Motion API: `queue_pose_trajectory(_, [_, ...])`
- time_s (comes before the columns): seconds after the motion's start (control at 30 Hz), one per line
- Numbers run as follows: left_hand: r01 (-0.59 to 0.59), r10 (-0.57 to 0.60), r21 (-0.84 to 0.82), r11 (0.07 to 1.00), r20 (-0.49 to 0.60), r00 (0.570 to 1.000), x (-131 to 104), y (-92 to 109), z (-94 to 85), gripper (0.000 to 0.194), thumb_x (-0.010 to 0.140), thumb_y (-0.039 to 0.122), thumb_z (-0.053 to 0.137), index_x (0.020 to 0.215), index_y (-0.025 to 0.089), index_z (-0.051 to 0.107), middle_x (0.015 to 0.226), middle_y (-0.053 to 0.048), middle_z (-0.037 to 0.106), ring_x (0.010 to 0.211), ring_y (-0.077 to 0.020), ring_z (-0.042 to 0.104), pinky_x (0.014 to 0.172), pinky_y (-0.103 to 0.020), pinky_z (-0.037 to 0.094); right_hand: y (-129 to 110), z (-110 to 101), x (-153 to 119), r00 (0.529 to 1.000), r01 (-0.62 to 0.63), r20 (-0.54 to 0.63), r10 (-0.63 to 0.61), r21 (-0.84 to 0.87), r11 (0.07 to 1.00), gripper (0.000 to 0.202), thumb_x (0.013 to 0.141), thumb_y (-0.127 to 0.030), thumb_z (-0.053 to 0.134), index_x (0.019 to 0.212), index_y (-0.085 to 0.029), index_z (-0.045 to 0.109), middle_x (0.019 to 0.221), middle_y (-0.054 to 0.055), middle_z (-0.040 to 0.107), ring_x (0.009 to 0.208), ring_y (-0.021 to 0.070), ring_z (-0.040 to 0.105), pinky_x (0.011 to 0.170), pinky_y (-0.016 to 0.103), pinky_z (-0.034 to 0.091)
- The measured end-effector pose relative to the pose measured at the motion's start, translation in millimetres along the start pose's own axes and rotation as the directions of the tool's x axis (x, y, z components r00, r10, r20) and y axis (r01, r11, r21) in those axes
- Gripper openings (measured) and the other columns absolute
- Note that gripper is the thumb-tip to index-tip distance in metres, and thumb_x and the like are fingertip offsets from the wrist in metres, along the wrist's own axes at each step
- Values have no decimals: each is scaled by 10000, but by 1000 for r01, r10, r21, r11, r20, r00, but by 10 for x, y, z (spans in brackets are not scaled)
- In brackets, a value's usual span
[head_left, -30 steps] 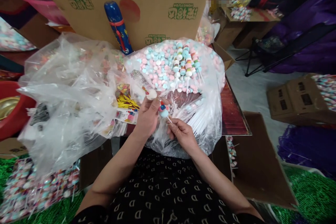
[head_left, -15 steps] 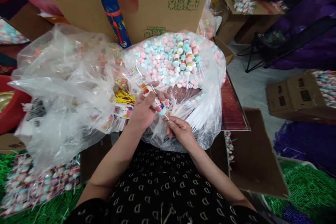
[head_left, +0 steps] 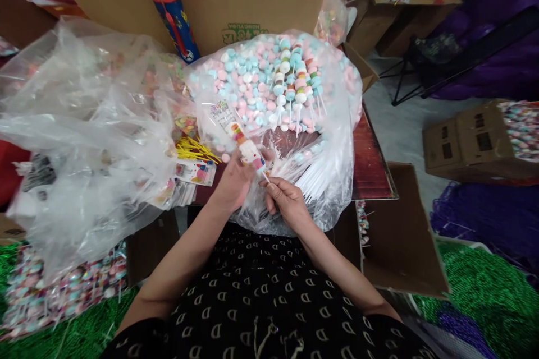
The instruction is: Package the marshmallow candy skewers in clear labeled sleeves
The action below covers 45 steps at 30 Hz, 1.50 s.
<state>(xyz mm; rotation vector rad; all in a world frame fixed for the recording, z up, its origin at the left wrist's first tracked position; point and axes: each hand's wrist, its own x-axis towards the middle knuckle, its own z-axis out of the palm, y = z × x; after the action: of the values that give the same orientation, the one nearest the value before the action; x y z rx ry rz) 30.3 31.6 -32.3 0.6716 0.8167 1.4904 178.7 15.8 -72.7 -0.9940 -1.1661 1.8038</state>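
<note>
Candy skewer (head_left: 254, 158) in printed wrapper (head_left: 238, 133) at clock centre. Your right hand (head_left: 286, 199) pinches its stick (head_left: 265, 176); your left hand (head_left: 231, 182), blurred, at the wrapper, can't tell if gripping. More skewers (head_left: 300, 83) toward one o'clock; yellow ties (head_left: 194, 150) at nine.

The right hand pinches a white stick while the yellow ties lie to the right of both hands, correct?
One slip: the head view shows the yellow ties to the left of both the left hand and the right hand, which does pinch a white stick.
</note>
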Motion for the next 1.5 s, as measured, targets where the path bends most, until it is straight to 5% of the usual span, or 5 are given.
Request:
queue_pose_trajectory(0.2, [-124,112,-132,983,-92,989,146,284,-47,430,747,565,870,991,250,707,849,13,735,878,-184,745,914,-368,606,10,-76,-25,995,-37,94,43,-64,997,530,859,-698,694,983,-184,721,452,-82,525,373,83,413,419,216,334])
queue_pose_trajectory(0.5, [-57,51,-76,995,-89,995,56,143,79,366,841,473,819,755,220,569,649,65,513,654,-109,608,872,-343,585,-15,-22,-24,982,-126,137,129,-33,992,504,911,-663,632,996,-172,704,413,-111,452,341,73,330,395,204,289])
queue_pose_trajectory(0.8, [-59,45,-88,994,-148,988,84,158,39,285,921,483,735,843,233,621,716,37,590,713,-125,665,874,-344,589,4,-84,-20,966,162,-133,-221,-355,921,284,908,-526,700,1012,-262,714,600,-47,603,488,123,509,503,265,420])
queue_pose_trajectory(1.23, [-31,23,-56,998,-145,989,58,129,59,329,887,553,747,881,242,636,618,63,545,661,-131,642,860,-354,596,-159,-126,-74,978,-189,95,183,55,980,488,841,-666,721,903,-185,668,411,-129,426,310,69,371,355,201,280])
queue_pose_trajectory(1.5, [-1,-4,-46,999,-98,995,16,63,110,329,908,486,744,799,227,572,638,56,534,677,-130,632,899,-376,583,-104,-26,-37,992,-118,46,114,90,989,494,822,-675,744,943,-204,658,500,-102,529,370,71,434,397,202,346])
